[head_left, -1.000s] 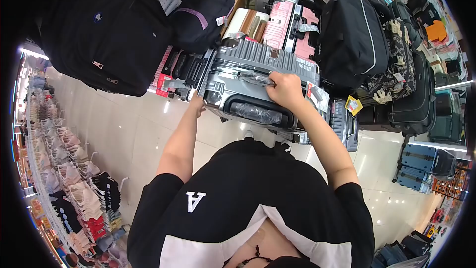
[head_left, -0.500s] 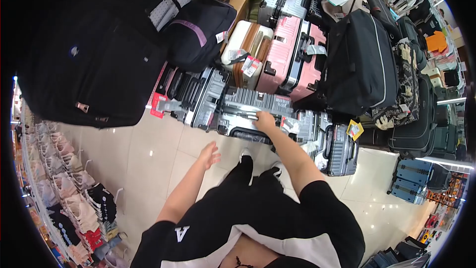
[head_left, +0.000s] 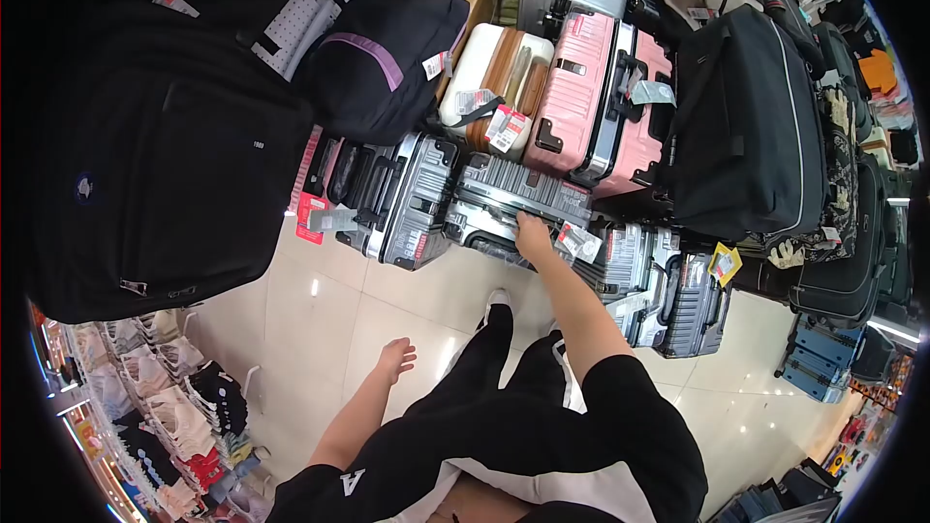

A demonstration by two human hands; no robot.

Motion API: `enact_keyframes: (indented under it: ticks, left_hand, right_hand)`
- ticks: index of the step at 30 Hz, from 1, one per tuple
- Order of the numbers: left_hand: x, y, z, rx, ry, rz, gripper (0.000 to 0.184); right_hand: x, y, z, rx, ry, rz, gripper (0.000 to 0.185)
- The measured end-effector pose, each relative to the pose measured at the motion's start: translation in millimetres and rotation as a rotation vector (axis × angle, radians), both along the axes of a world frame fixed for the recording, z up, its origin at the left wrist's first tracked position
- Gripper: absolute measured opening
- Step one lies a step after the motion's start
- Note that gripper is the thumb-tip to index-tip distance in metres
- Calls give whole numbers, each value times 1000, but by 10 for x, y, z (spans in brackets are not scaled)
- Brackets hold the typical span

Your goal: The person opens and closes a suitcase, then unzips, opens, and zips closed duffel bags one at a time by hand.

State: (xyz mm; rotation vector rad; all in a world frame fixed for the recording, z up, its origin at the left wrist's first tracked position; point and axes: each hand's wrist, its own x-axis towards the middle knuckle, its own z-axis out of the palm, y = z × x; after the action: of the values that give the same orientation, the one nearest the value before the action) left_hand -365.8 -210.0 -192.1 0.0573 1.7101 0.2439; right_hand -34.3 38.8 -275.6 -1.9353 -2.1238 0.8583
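Observation:
My right hand (head_left: pixel 532 235) is closed on the top handle of a grey ribbed suitcase (head_left: pixel 523 186), which stands in the front row. Away from the luggage, my left hand (head_left: pixel 397 358) hangs over the tiled floor, fingers apart and nothing in them. A second grey suitcase (head_left: pixel 423 196) stands just left of the held one, and more grey suitcases (head_left: pixel 625 266) stand on its right. Behind it are a white and brown case (head_left: pixel 492 73) with a red and white tag and a pink suitcase (head_left: pixel 574 87).
Large black backpacks (head_left: pixel 213 194) hang at the left. A black travel bag (head_left: pixel 746 126) is on the right, near a yellow tag (head_left: pixel 724 263). Racks of bras (head_left: pixel 160 397) stand at lower left, and blue suitcases (head_left: pixel 814 356) at far right.
The held suitcase has gone from close to my body down and back into the front row. My left hand has left the luggage and moved back towards my body. The view has shifted.

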Motion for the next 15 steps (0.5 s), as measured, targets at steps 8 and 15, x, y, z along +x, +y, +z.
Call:
enact_keyframes:
  ticks: [8, 15]
  left_hand:
    - [446, 562, -25, 115, -71, -162, 42]
    - [885, 826, -111, 107, -206, -376, 51]
  right_hand:
    - [-65, -49, 41, -44, 56, -152, 34]
    - [-418, -333, -32, -147, 160, -609, 44]
